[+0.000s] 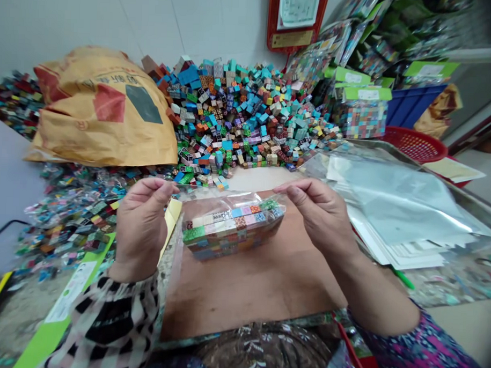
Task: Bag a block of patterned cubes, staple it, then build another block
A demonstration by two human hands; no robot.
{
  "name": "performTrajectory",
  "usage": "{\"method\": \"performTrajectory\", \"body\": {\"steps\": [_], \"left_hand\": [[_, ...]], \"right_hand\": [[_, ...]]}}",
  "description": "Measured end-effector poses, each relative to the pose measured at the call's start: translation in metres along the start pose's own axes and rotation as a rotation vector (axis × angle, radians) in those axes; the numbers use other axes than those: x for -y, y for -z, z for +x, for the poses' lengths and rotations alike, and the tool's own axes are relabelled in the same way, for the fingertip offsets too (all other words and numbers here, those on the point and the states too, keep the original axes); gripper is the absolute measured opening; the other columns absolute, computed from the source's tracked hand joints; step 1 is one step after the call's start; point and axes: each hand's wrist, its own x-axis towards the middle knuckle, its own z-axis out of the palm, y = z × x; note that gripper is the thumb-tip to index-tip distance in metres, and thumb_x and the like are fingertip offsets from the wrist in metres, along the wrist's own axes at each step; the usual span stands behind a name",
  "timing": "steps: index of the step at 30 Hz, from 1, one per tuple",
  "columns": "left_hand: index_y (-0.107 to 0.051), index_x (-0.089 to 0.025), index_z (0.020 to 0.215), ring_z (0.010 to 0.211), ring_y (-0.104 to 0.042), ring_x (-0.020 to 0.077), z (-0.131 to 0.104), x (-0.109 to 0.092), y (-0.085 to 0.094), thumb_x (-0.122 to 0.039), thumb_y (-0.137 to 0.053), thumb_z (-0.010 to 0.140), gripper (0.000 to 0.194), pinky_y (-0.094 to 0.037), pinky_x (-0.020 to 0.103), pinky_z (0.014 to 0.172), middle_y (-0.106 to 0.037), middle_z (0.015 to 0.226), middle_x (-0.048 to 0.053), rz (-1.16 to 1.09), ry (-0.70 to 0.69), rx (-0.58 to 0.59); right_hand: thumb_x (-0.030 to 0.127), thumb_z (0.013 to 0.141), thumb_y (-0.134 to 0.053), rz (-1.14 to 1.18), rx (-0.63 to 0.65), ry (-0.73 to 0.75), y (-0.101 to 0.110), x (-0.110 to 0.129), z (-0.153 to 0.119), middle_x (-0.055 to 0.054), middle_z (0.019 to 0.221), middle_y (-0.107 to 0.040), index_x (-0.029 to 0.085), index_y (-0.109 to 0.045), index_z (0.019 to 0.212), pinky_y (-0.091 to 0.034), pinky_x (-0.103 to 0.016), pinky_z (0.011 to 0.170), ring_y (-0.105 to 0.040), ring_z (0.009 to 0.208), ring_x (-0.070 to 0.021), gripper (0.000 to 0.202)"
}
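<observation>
A clear plastic bag (245, 198) hangs between my two hands above a brown board (241, 296). Inside it lies a block of small patterned cubes (231, 232), packed in rows, slightly tilted. My left hand (142, 223) pinches the bag's upper left corner between thumb and fingers. At the upper right corner, my right hand (319, 213) holds the bag in the same kind of pinch. The bag's top edge is stretched between the two hands.
Behind lies a heap of loose colourful cubes (231, 119) beside a yellow sack (106, 115). Clear bags (398, 184) and white sheets lie at the right, near a red basket (416, 144) and a blue bin (413, 106). A green-and-white card (70, 296) is at left.
</observation>
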Motion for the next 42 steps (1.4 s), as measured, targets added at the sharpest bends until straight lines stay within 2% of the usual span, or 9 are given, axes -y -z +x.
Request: {"method": "performTrajectory", "body": {"steps": [4,10,17,23,25,29,34,39,42], "left_hand": [[-0.064,-0.015,0.073,0.071,-0.063,0.0094,-0.001,0.000,0.007,-0.017,-0.082,0.069,0.019,-0.047,0.025,0.087,-0.068,0.066,-0.002,-0.049,-0.114,-0.042],[-0.065,-0.017,0.076,0.072,-0.067,0.0124,-0.007,0.002,0.013,-0.020,-0.083,0.071,0.018,-0.046,0.036,0.101,-0.072,0.068,-0.002,-0.061,-0.239,-0.016],[-0.066,-0.018,0.075,0.071,-0.068,0.0136,-0.016,0.001,0.014,-0.023,-0.084,0.070,0.020,-0.050,0.037,0.098,-0.072,0.066,-0.002,-0.075,-0.228,-0.012],[-0.065,-0.019,0.076,0.070,-0.066,0.0118,-0.024,-0.001,0.014,-0.022,-0.081,0.075,0.015,-0.051,0.033,0.095,-0.071,0.067,-0.003,-0.041,-0.206,0.005],[-0.068,-0.019,0.082,0.072,-0.066,0.0118,-0.027,0.000,0.016,-0.022,-0.080,0.076,0.014,-0.052,0.032,0.092,-0.072,0.071,-0.003,-0.019,-0.192,-0.003],[-0.070,-0.020,0.104,0.092,-0.069,0.0156,-0.034,0.007,0.022,-0.026,-0.083,0.072,0.035,-0.051,0.029,0.093,-0.076,0.094,0.003,0.055,-0.016,0.017],[-0.075,-0.021,0.085,0.090,-0.069,0.0140,-0.041,0.016,0.023,-0.023,-0.079,0.075,0.011,-0.047,0.029,0.099,-0.077,0.087,0.000,0.144,0.052,0.019],[-0.074,-0.021,0.085,0.076,-0.070,0.0142,-0.042,0.022,0.017,-0.025,-0.079,0.076,0.011,-0.052,0.032,0.090,-0.075,0.078,-0.001,0.106,-0.048,-0.094],[-0.070,-0.022,0.107,0.086,-0.070,0.0157,-0.045,0.026,0.021,-0.032,-0.079,0.076,0.033,-0.052,0.030,0.090,-0.075,0.090,0.002,0.122,-0.022,-0.016]], "right_hand": [[0.039,0.093,-0.060,0.027,-0.092,-0.060,-0.004,-0.010,0.001,0.001,0.083,-0.072,0.023,-0.066,0.084,-0.049,-0.031,0.079,-0.065,0.082,-0.0143,0.020],[0.044,0.093,-0.058,0.068,-0.215,-0.017,-0.005,-0.015,0.010,0.002,0.078,-0.069,0.022,-0.059,0.082,-0.050,-0.032,0.081,-0.065,0.080,-0.0143,0.024],[0.045,0.091,-0.060,0.038,-0.223,0.017,-0.004,-0.020,0.025,0.003,0.071,-0.063,0.021,-0.061,0.083,-0.047,-0.029,0.073,-0.060,0.069,-0.0113,0.025],[0.050,0.085,-0.066,0.134,-0.234,-0.069,-0.008,-0.029,0.038,0.005,0.064,-0.052,0.023,-0.056,0.080,-0.041,-0.024,0.053,-0.048,0.055,-0.0091,0.029],[0.054,0.082,-0.068,0.151,-0.201,-0.076,-0.008,-0.031,0.038,0.004,0.070,-0.055,0.024,-0.056,0.084,-0.044,-0.024,0.057,-0.051,0.061,-0.0097,0.032],[0.055,0.074,-0.075,0.256,-0.016,-0.165,-0.002,-0.038,0.029,0.002,0.088,-0.064,0.026,-0.059,0.103,-0.051,-0.031,0.082,-0.062,0.085,-0.0138,0.044],[0.052,0.080,-0.071,0.366,0.274,-0.308,0.007,-0.048,0.018,-0.002,0.108,-0.072,0.026,-0.069,0.101,-0.045,-0.041,0.102,-0.063,0.109,-0.0186,0.034],[0.052,0.086,-0.065,0.355,0.235,-0.210,0.005,-0.048,0.015,-0.001,0.096,-0.075,0.027,-0.073,0.095,-0.050,-0.039,0.095,-0.068,0.095,-0.0165,0.027],[0.055,0.085,-0.065,0.349,0.249,-0.226,0.004,-0.048,0.013,-0.002,0.102,-0.073,0.028,-0.070,0.104,-0.049,-0.039,0.095,-0.066,0.101,-0.0174,0.034]]}}
